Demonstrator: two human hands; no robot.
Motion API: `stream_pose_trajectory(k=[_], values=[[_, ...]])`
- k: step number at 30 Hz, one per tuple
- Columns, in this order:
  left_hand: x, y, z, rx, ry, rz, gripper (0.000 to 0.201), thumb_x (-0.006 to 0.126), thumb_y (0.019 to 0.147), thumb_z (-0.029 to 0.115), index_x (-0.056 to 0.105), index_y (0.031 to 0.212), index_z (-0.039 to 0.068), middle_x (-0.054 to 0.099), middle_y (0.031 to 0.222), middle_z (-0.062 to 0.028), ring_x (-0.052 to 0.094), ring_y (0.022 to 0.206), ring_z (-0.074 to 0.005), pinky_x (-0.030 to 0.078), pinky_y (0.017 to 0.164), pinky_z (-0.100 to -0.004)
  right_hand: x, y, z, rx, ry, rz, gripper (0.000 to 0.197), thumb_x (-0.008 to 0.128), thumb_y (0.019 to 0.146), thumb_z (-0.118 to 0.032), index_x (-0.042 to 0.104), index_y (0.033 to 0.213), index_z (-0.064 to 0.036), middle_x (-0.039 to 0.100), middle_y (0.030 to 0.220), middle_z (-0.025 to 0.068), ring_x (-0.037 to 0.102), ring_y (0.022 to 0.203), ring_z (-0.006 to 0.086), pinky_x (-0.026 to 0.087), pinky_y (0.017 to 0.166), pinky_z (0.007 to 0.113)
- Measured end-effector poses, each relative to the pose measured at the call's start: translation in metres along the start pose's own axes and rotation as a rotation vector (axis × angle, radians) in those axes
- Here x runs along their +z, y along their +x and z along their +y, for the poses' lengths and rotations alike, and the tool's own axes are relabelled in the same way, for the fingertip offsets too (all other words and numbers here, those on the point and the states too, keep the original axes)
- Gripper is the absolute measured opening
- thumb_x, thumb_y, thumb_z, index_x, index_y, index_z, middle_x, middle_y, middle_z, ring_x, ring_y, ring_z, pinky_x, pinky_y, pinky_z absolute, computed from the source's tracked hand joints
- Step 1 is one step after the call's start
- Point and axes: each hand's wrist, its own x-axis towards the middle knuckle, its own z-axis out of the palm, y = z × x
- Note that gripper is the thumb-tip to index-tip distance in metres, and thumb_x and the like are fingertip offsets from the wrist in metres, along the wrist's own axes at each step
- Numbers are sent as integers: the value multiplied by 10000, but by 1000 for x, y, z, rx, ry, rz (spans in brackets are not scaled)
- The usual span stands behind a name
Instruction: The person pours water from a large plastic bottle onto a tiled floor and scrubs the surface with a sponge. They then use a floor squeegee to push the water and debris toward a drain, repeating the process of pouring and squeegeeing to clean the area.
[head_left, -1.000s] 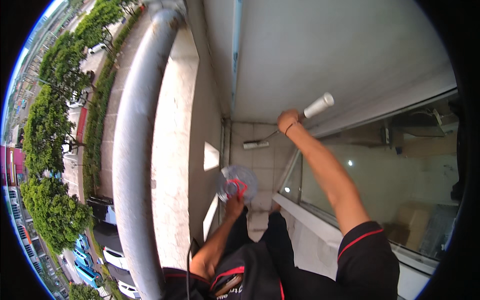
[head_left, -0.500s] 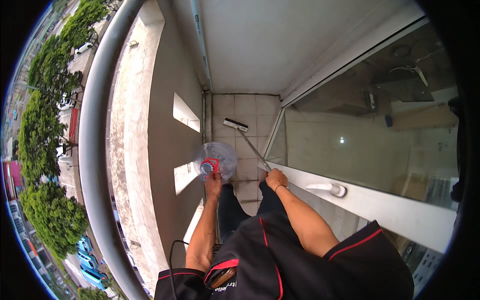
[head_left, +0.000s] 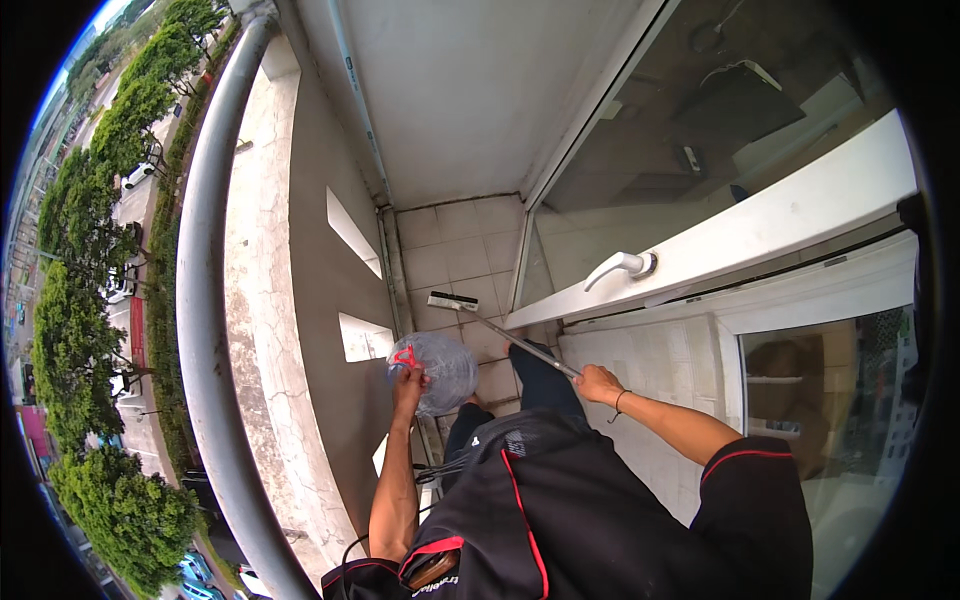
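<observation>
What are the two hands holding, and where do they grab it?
The left hand holds a clear plastic bottle near its red cap end. The right hand grips the near end of the window squeegee's pole.

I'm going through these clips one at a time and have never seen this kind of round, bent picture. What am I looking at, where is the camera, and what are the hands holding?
There is no machine here: a person wears a wide fisheye camera on the head, looking down, so straight edges curve near the rim and the person's own arms come in from below. The person stands on a narrow tiled balcony floor, high above a street with trees and parked cars at the left. A grey rail tops the balcony wall, and a glass door with a white handle is at the right.

The left hand grips a large clear plastic water bottle by its red carrying handle. The right hand holds the pole of a long-handled window squeegee, whose head is down near the floor tiles.
</observation>
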Motion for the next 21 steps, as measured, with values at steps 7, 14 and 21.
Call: stream_pose_trajectory(k=[7,14,21], values=[[-12,-11,-5,-38,174,-88,400,561,951,433,657,925,46,640,772,-48,584,722,-137,464,694,-296,-3,-44,42,15,222,-274,333,519,988,-331,628,938,-20,571,644,75,536,470,167,458,427,331],[-6,-7,-21,-62,589,-156,542,522,938,516,661,953,-8,689,858,-120,641,829,-237,470,773,-378,0,-81,84,181,594,-482,229,487,978,-268,615,977,-78,492,660,-5,434,456,93,356,374,253],[-8,29,14,-85,662,-321,506,533,941,513,692,962,34,646,802,-61,588,753,-173,467,710,-324,-36,-93,88,102,569,-481,234,496,983,-287,612,977,-84,511,639,-2,400,419,99,330,362,278]])
